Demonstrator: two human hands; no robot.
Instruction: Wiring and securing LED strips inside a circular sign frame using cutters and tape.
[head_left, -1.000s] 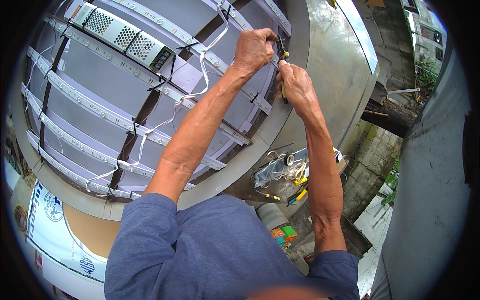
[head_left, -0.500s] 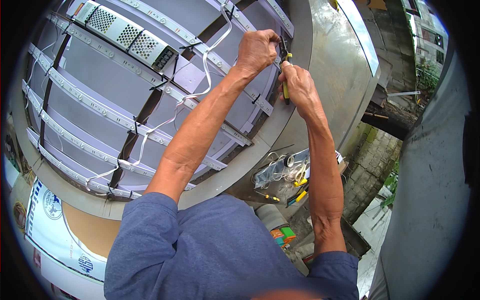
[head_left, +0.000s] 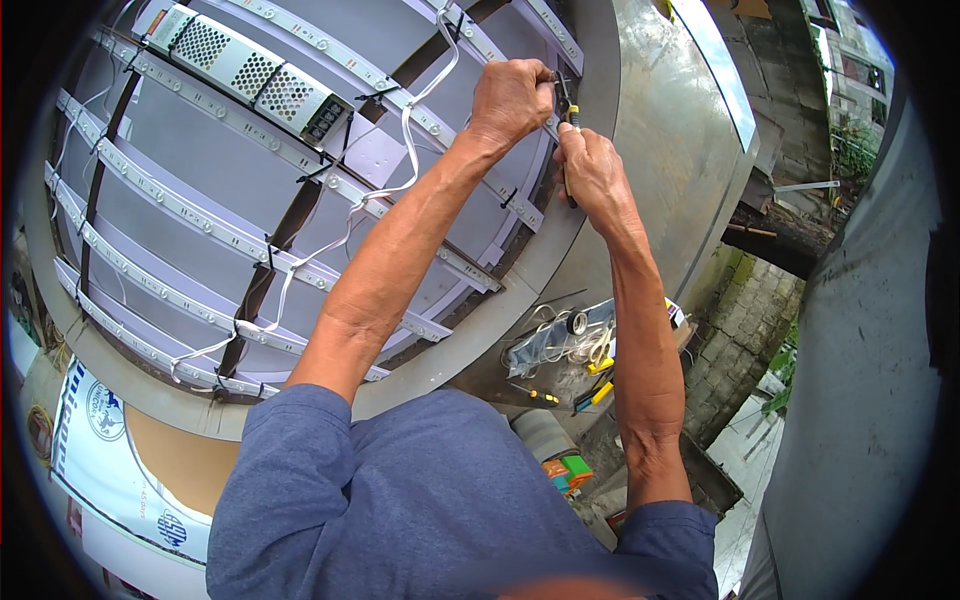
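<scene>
Pliers (head_left: 573,114), one pair, gripped in right hand (head_left: 596,174), tips near rim (head_left: 603,60), close beside left hand (head_left: 512,102), curled, its hold untellable; a slipping grip could nick the latter.

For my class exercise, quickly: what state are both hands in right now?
Left hand: closed; whether it holds anything cannot be told.
Right hand: closed around a yellow-handled tool, probably pliers.

Open-air workshop: tools (head_left: 602,391) near greenery (head_left: 857,145)
</scene>
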